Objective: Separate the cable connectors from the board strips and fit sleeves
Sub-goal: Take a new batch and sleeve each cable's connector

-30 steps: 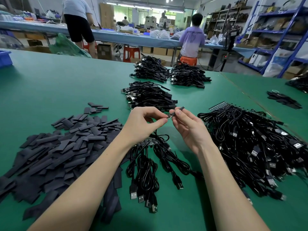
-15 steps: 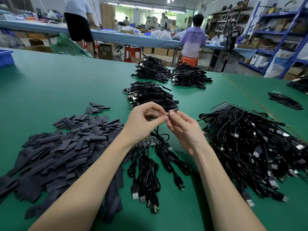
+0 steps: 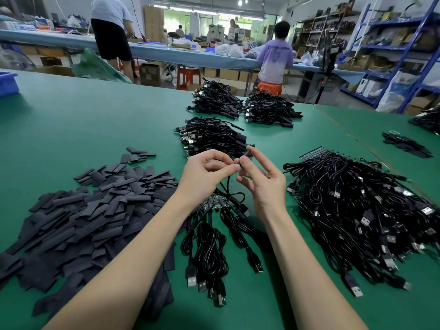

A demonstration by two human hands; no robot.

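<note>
Sleeve and cable end met in the air between the two hands, above the middle of the tabletop and in front of the nearest finished bundle. The short black sleeve was pinched at its lower end by the right hand, thumb and forefinger closed on it while the other fingers fanned out loosely. Its long axis ran on a slant, rising away from the person and to the right, so its free end pointed up and outward and its held end pointed down toward the left hand. That hand, just beside and touching at the fingertips, gripped the cable near its connector; the connector itself was hidden between the fingertips, so how far it sat inside the sleeve could not be told. The cable dropped from the left hand toward the small board strip lying below the wrists.

Judging from this, the coming move turned on keeping connector and sleeve on one line, the left hand feeding up and rightward along the slant while the right held the sleeve steady.

Outward, loose sleeves lay heaped to the left, a few cables lay between the forearms, and a large heap of cables on strips sat to the right.
</note>
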